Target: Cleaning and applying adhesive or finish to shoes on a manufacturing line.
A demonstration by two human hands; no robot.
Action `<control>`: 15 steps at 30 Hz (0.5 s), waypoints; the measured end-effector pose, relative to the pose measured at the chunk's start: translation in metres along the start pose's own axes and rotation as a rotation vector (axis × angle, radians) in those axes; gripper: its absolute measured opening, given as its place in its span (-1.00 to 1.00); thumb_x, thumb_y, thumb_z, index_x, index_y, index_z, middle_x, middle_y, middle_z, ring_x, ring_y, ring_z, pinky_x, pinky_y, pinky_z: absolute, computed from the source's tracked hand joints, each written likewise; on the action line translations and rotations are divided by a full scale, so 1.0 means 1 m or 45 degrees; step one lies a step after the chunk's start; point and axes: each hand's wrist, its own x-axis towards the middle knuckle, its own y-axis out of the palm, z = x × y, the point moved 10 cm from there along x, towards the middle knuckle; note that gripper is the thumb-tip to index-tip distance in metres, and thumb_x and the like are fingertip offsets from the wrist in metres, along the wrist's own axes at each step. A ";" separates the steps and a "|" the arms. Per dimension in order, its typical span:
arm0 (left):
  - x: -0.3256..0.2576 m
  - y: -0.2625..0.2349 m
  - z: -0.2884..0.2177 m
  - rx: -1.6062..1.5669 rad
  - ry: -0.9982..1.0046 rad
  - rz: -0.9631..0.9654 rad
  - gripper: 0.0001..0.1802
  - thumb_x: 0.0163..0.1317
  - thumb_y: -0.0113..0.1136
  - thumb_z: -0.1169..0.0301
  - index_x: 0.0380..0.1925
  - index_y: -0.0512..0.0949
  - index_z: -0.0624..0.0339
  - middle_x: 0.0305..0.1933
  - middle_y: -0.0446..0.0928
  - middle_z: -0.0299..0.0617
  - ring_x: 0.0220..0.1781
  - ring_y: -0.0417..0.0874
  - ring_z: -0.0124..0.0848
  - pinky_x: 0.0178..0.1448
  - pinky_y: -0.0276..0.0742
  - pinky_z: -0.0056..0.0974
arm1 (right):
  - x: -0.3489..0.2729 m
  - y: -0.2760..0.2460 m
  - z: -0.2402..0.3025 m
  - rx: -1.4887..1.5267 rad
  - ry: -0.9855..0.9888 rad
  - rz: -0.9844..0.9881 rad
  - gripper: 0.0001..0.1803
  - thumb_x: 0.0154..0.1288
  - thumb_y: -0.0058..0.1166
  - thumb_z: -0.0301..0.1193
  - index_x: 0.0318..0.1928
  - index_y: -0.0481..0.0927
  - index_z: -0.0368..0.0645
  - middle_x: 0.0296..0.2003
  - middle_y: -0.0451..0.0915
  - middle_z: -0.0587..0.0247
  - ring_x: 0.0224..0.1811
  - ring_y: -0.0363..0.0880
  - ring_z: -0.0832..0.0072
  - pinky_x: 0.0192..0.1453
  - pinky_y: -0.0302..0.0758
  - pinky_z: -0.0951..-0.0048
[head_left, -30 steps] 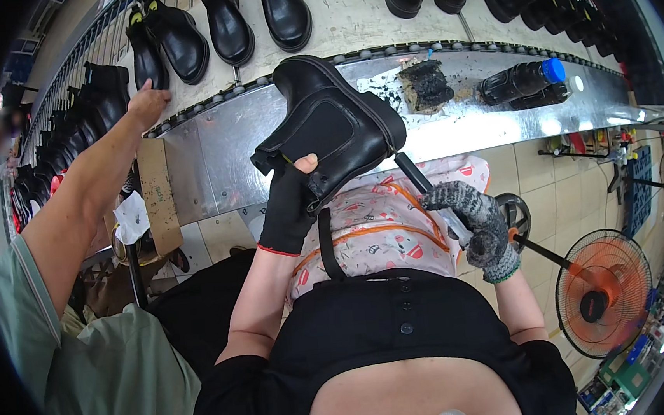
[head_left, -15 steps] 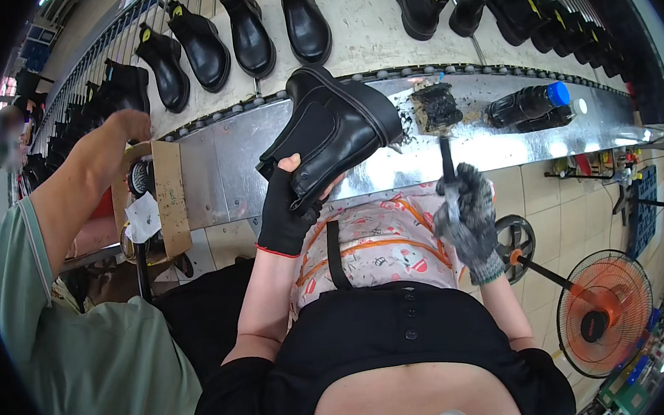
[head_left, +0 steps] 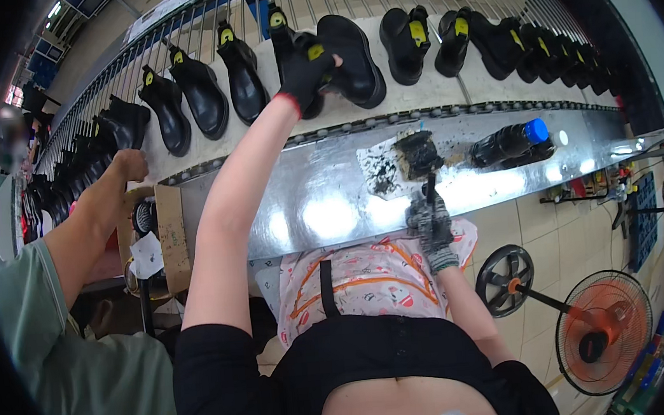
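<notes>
My left hand (head_left: 311, 78), in a black fingerless glove, reaches up to the conveyor and grips a black ankle boot (head_left: 352, 61) by its upper. The boot's toe points toward me, and it stands tight against another boot partly hidden behind my hand. My right hand (head_left: 431, 227), in a grey knit glove, is closed round a slim dark-handled tool (head_left: 429, 188) that looks like a brush. Its tip meets a black-smeared block (head_left: 418, 154) on a stained white sheet (head_left: 380, 171). Whether the tip rests on the block or belongs to it, I cannot tell.
More black boots (head_left: 198, 93) with yellow tags line the conveyor on both sides. Dark bottles (head_left: 503, 146) stand right on the metal ledge (head_left: 301, 210). At left are a cardboard box (head_left: 173, 236) and a co-worker's arm (head_left: 90, 211). An orange fan (head_left: 603, 334) stands at lower right.
My left hand has carried the boot from above the ledge up onto the conveyor. My right hand has moved slightly left, bringing the tool against the black block. The view has shifted upward.
</notes>
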 end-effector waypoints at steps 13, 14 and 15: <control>0.021 -0.008 -0.055 1.481 0.919 -1.109 -0.15 0.01 0.41 0.13 0.21 0.31 0.39 0.19 0.35 0.11 0.28 0.34 -0.04 0.39 0.22 -0.11 | 0.007 -0.024 -0.010 -0.732 -0.119 -0.062 -0.66 0.40 -0.09 -0.36 0.16 0.38 -0.08 -0.40 0.49 0.34 -0.59 0.40 0.61 -0.57 0.38 0.57; 0.005 -0.037 -0.041 1.029 0.904 -1.292 -0.12 -0.05 0.45 0.11 0.20 0.31 0.40 0.20 0.33 0.14 0.30 0.31 -0.02 0.44 0.15 -0.09 | 0.002 -0.024 -0.017 -0.366 0.025 -0.038 -0.69 0.40 -0.10 -0.37 0.13 0.39 -0.04 -0.40 0.47 0.38 -0.61 0.38 0.63 -0.60 0.34 0.59; 0.004 -0.066 -0.022 0.688 0.808 -1.379 -0.07 -0.05 0.44 0.10 0.21 0.27 0.45 0.27 0.30 0.22 0.37 0.28 -0.01 0.46 0.14 -0.11 | -0.002 -0.018 -0.025 0.021 0.157 -0.002 -0.72 0.41 -0.11 -0.38 0.09 0.40 -0.01 -0.41 0.44 0.41 -0.63 0.35 0.64 -0.63 0.29 0.60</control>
